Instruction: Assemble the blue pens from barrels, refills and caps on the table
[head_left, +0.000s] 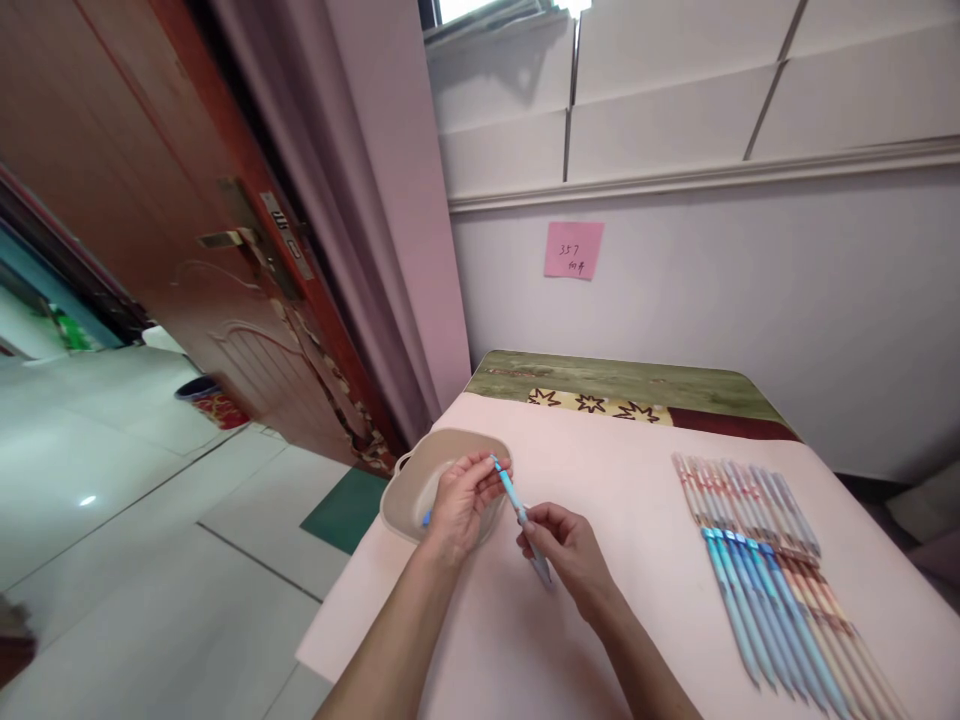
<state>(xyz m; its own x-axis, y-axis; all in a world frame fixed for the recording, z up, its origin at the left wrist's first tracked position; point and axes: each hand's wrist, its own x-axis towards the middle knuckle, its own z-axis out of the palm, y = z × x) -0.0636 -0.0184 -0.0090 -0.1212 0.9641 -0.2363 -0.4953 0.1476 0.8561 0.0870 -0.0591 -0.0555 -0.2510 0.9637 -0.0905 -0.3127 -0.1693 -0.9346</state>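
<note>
Between my two hands is a light blue pen (510, 487), tilted with its grey-blue tip end toward me. My left hand (466, 497) pinches its bright blue upper end, in front of a beige plastic basin (409, 470). My right hand (562, 545) grips the pen around its middle. A small blue piece (427, 518) lies inside the basin, partly hidden by my left hand. To the right, blue pens (765, 590) lie side by side in a row, with brown and beige pens (832, 610) beside them. Above these is another row of pale pens (742, 500) with reddish markings.
A pale pink sheet covers most of the table (622, 375), whose green wood-patterned far edge meets the wall. A pink note (574, 250) is stuck on the wall. At left stand a wooden door (225, 240), a curtain (375, 200) and a red bin (214, 402).
</note>
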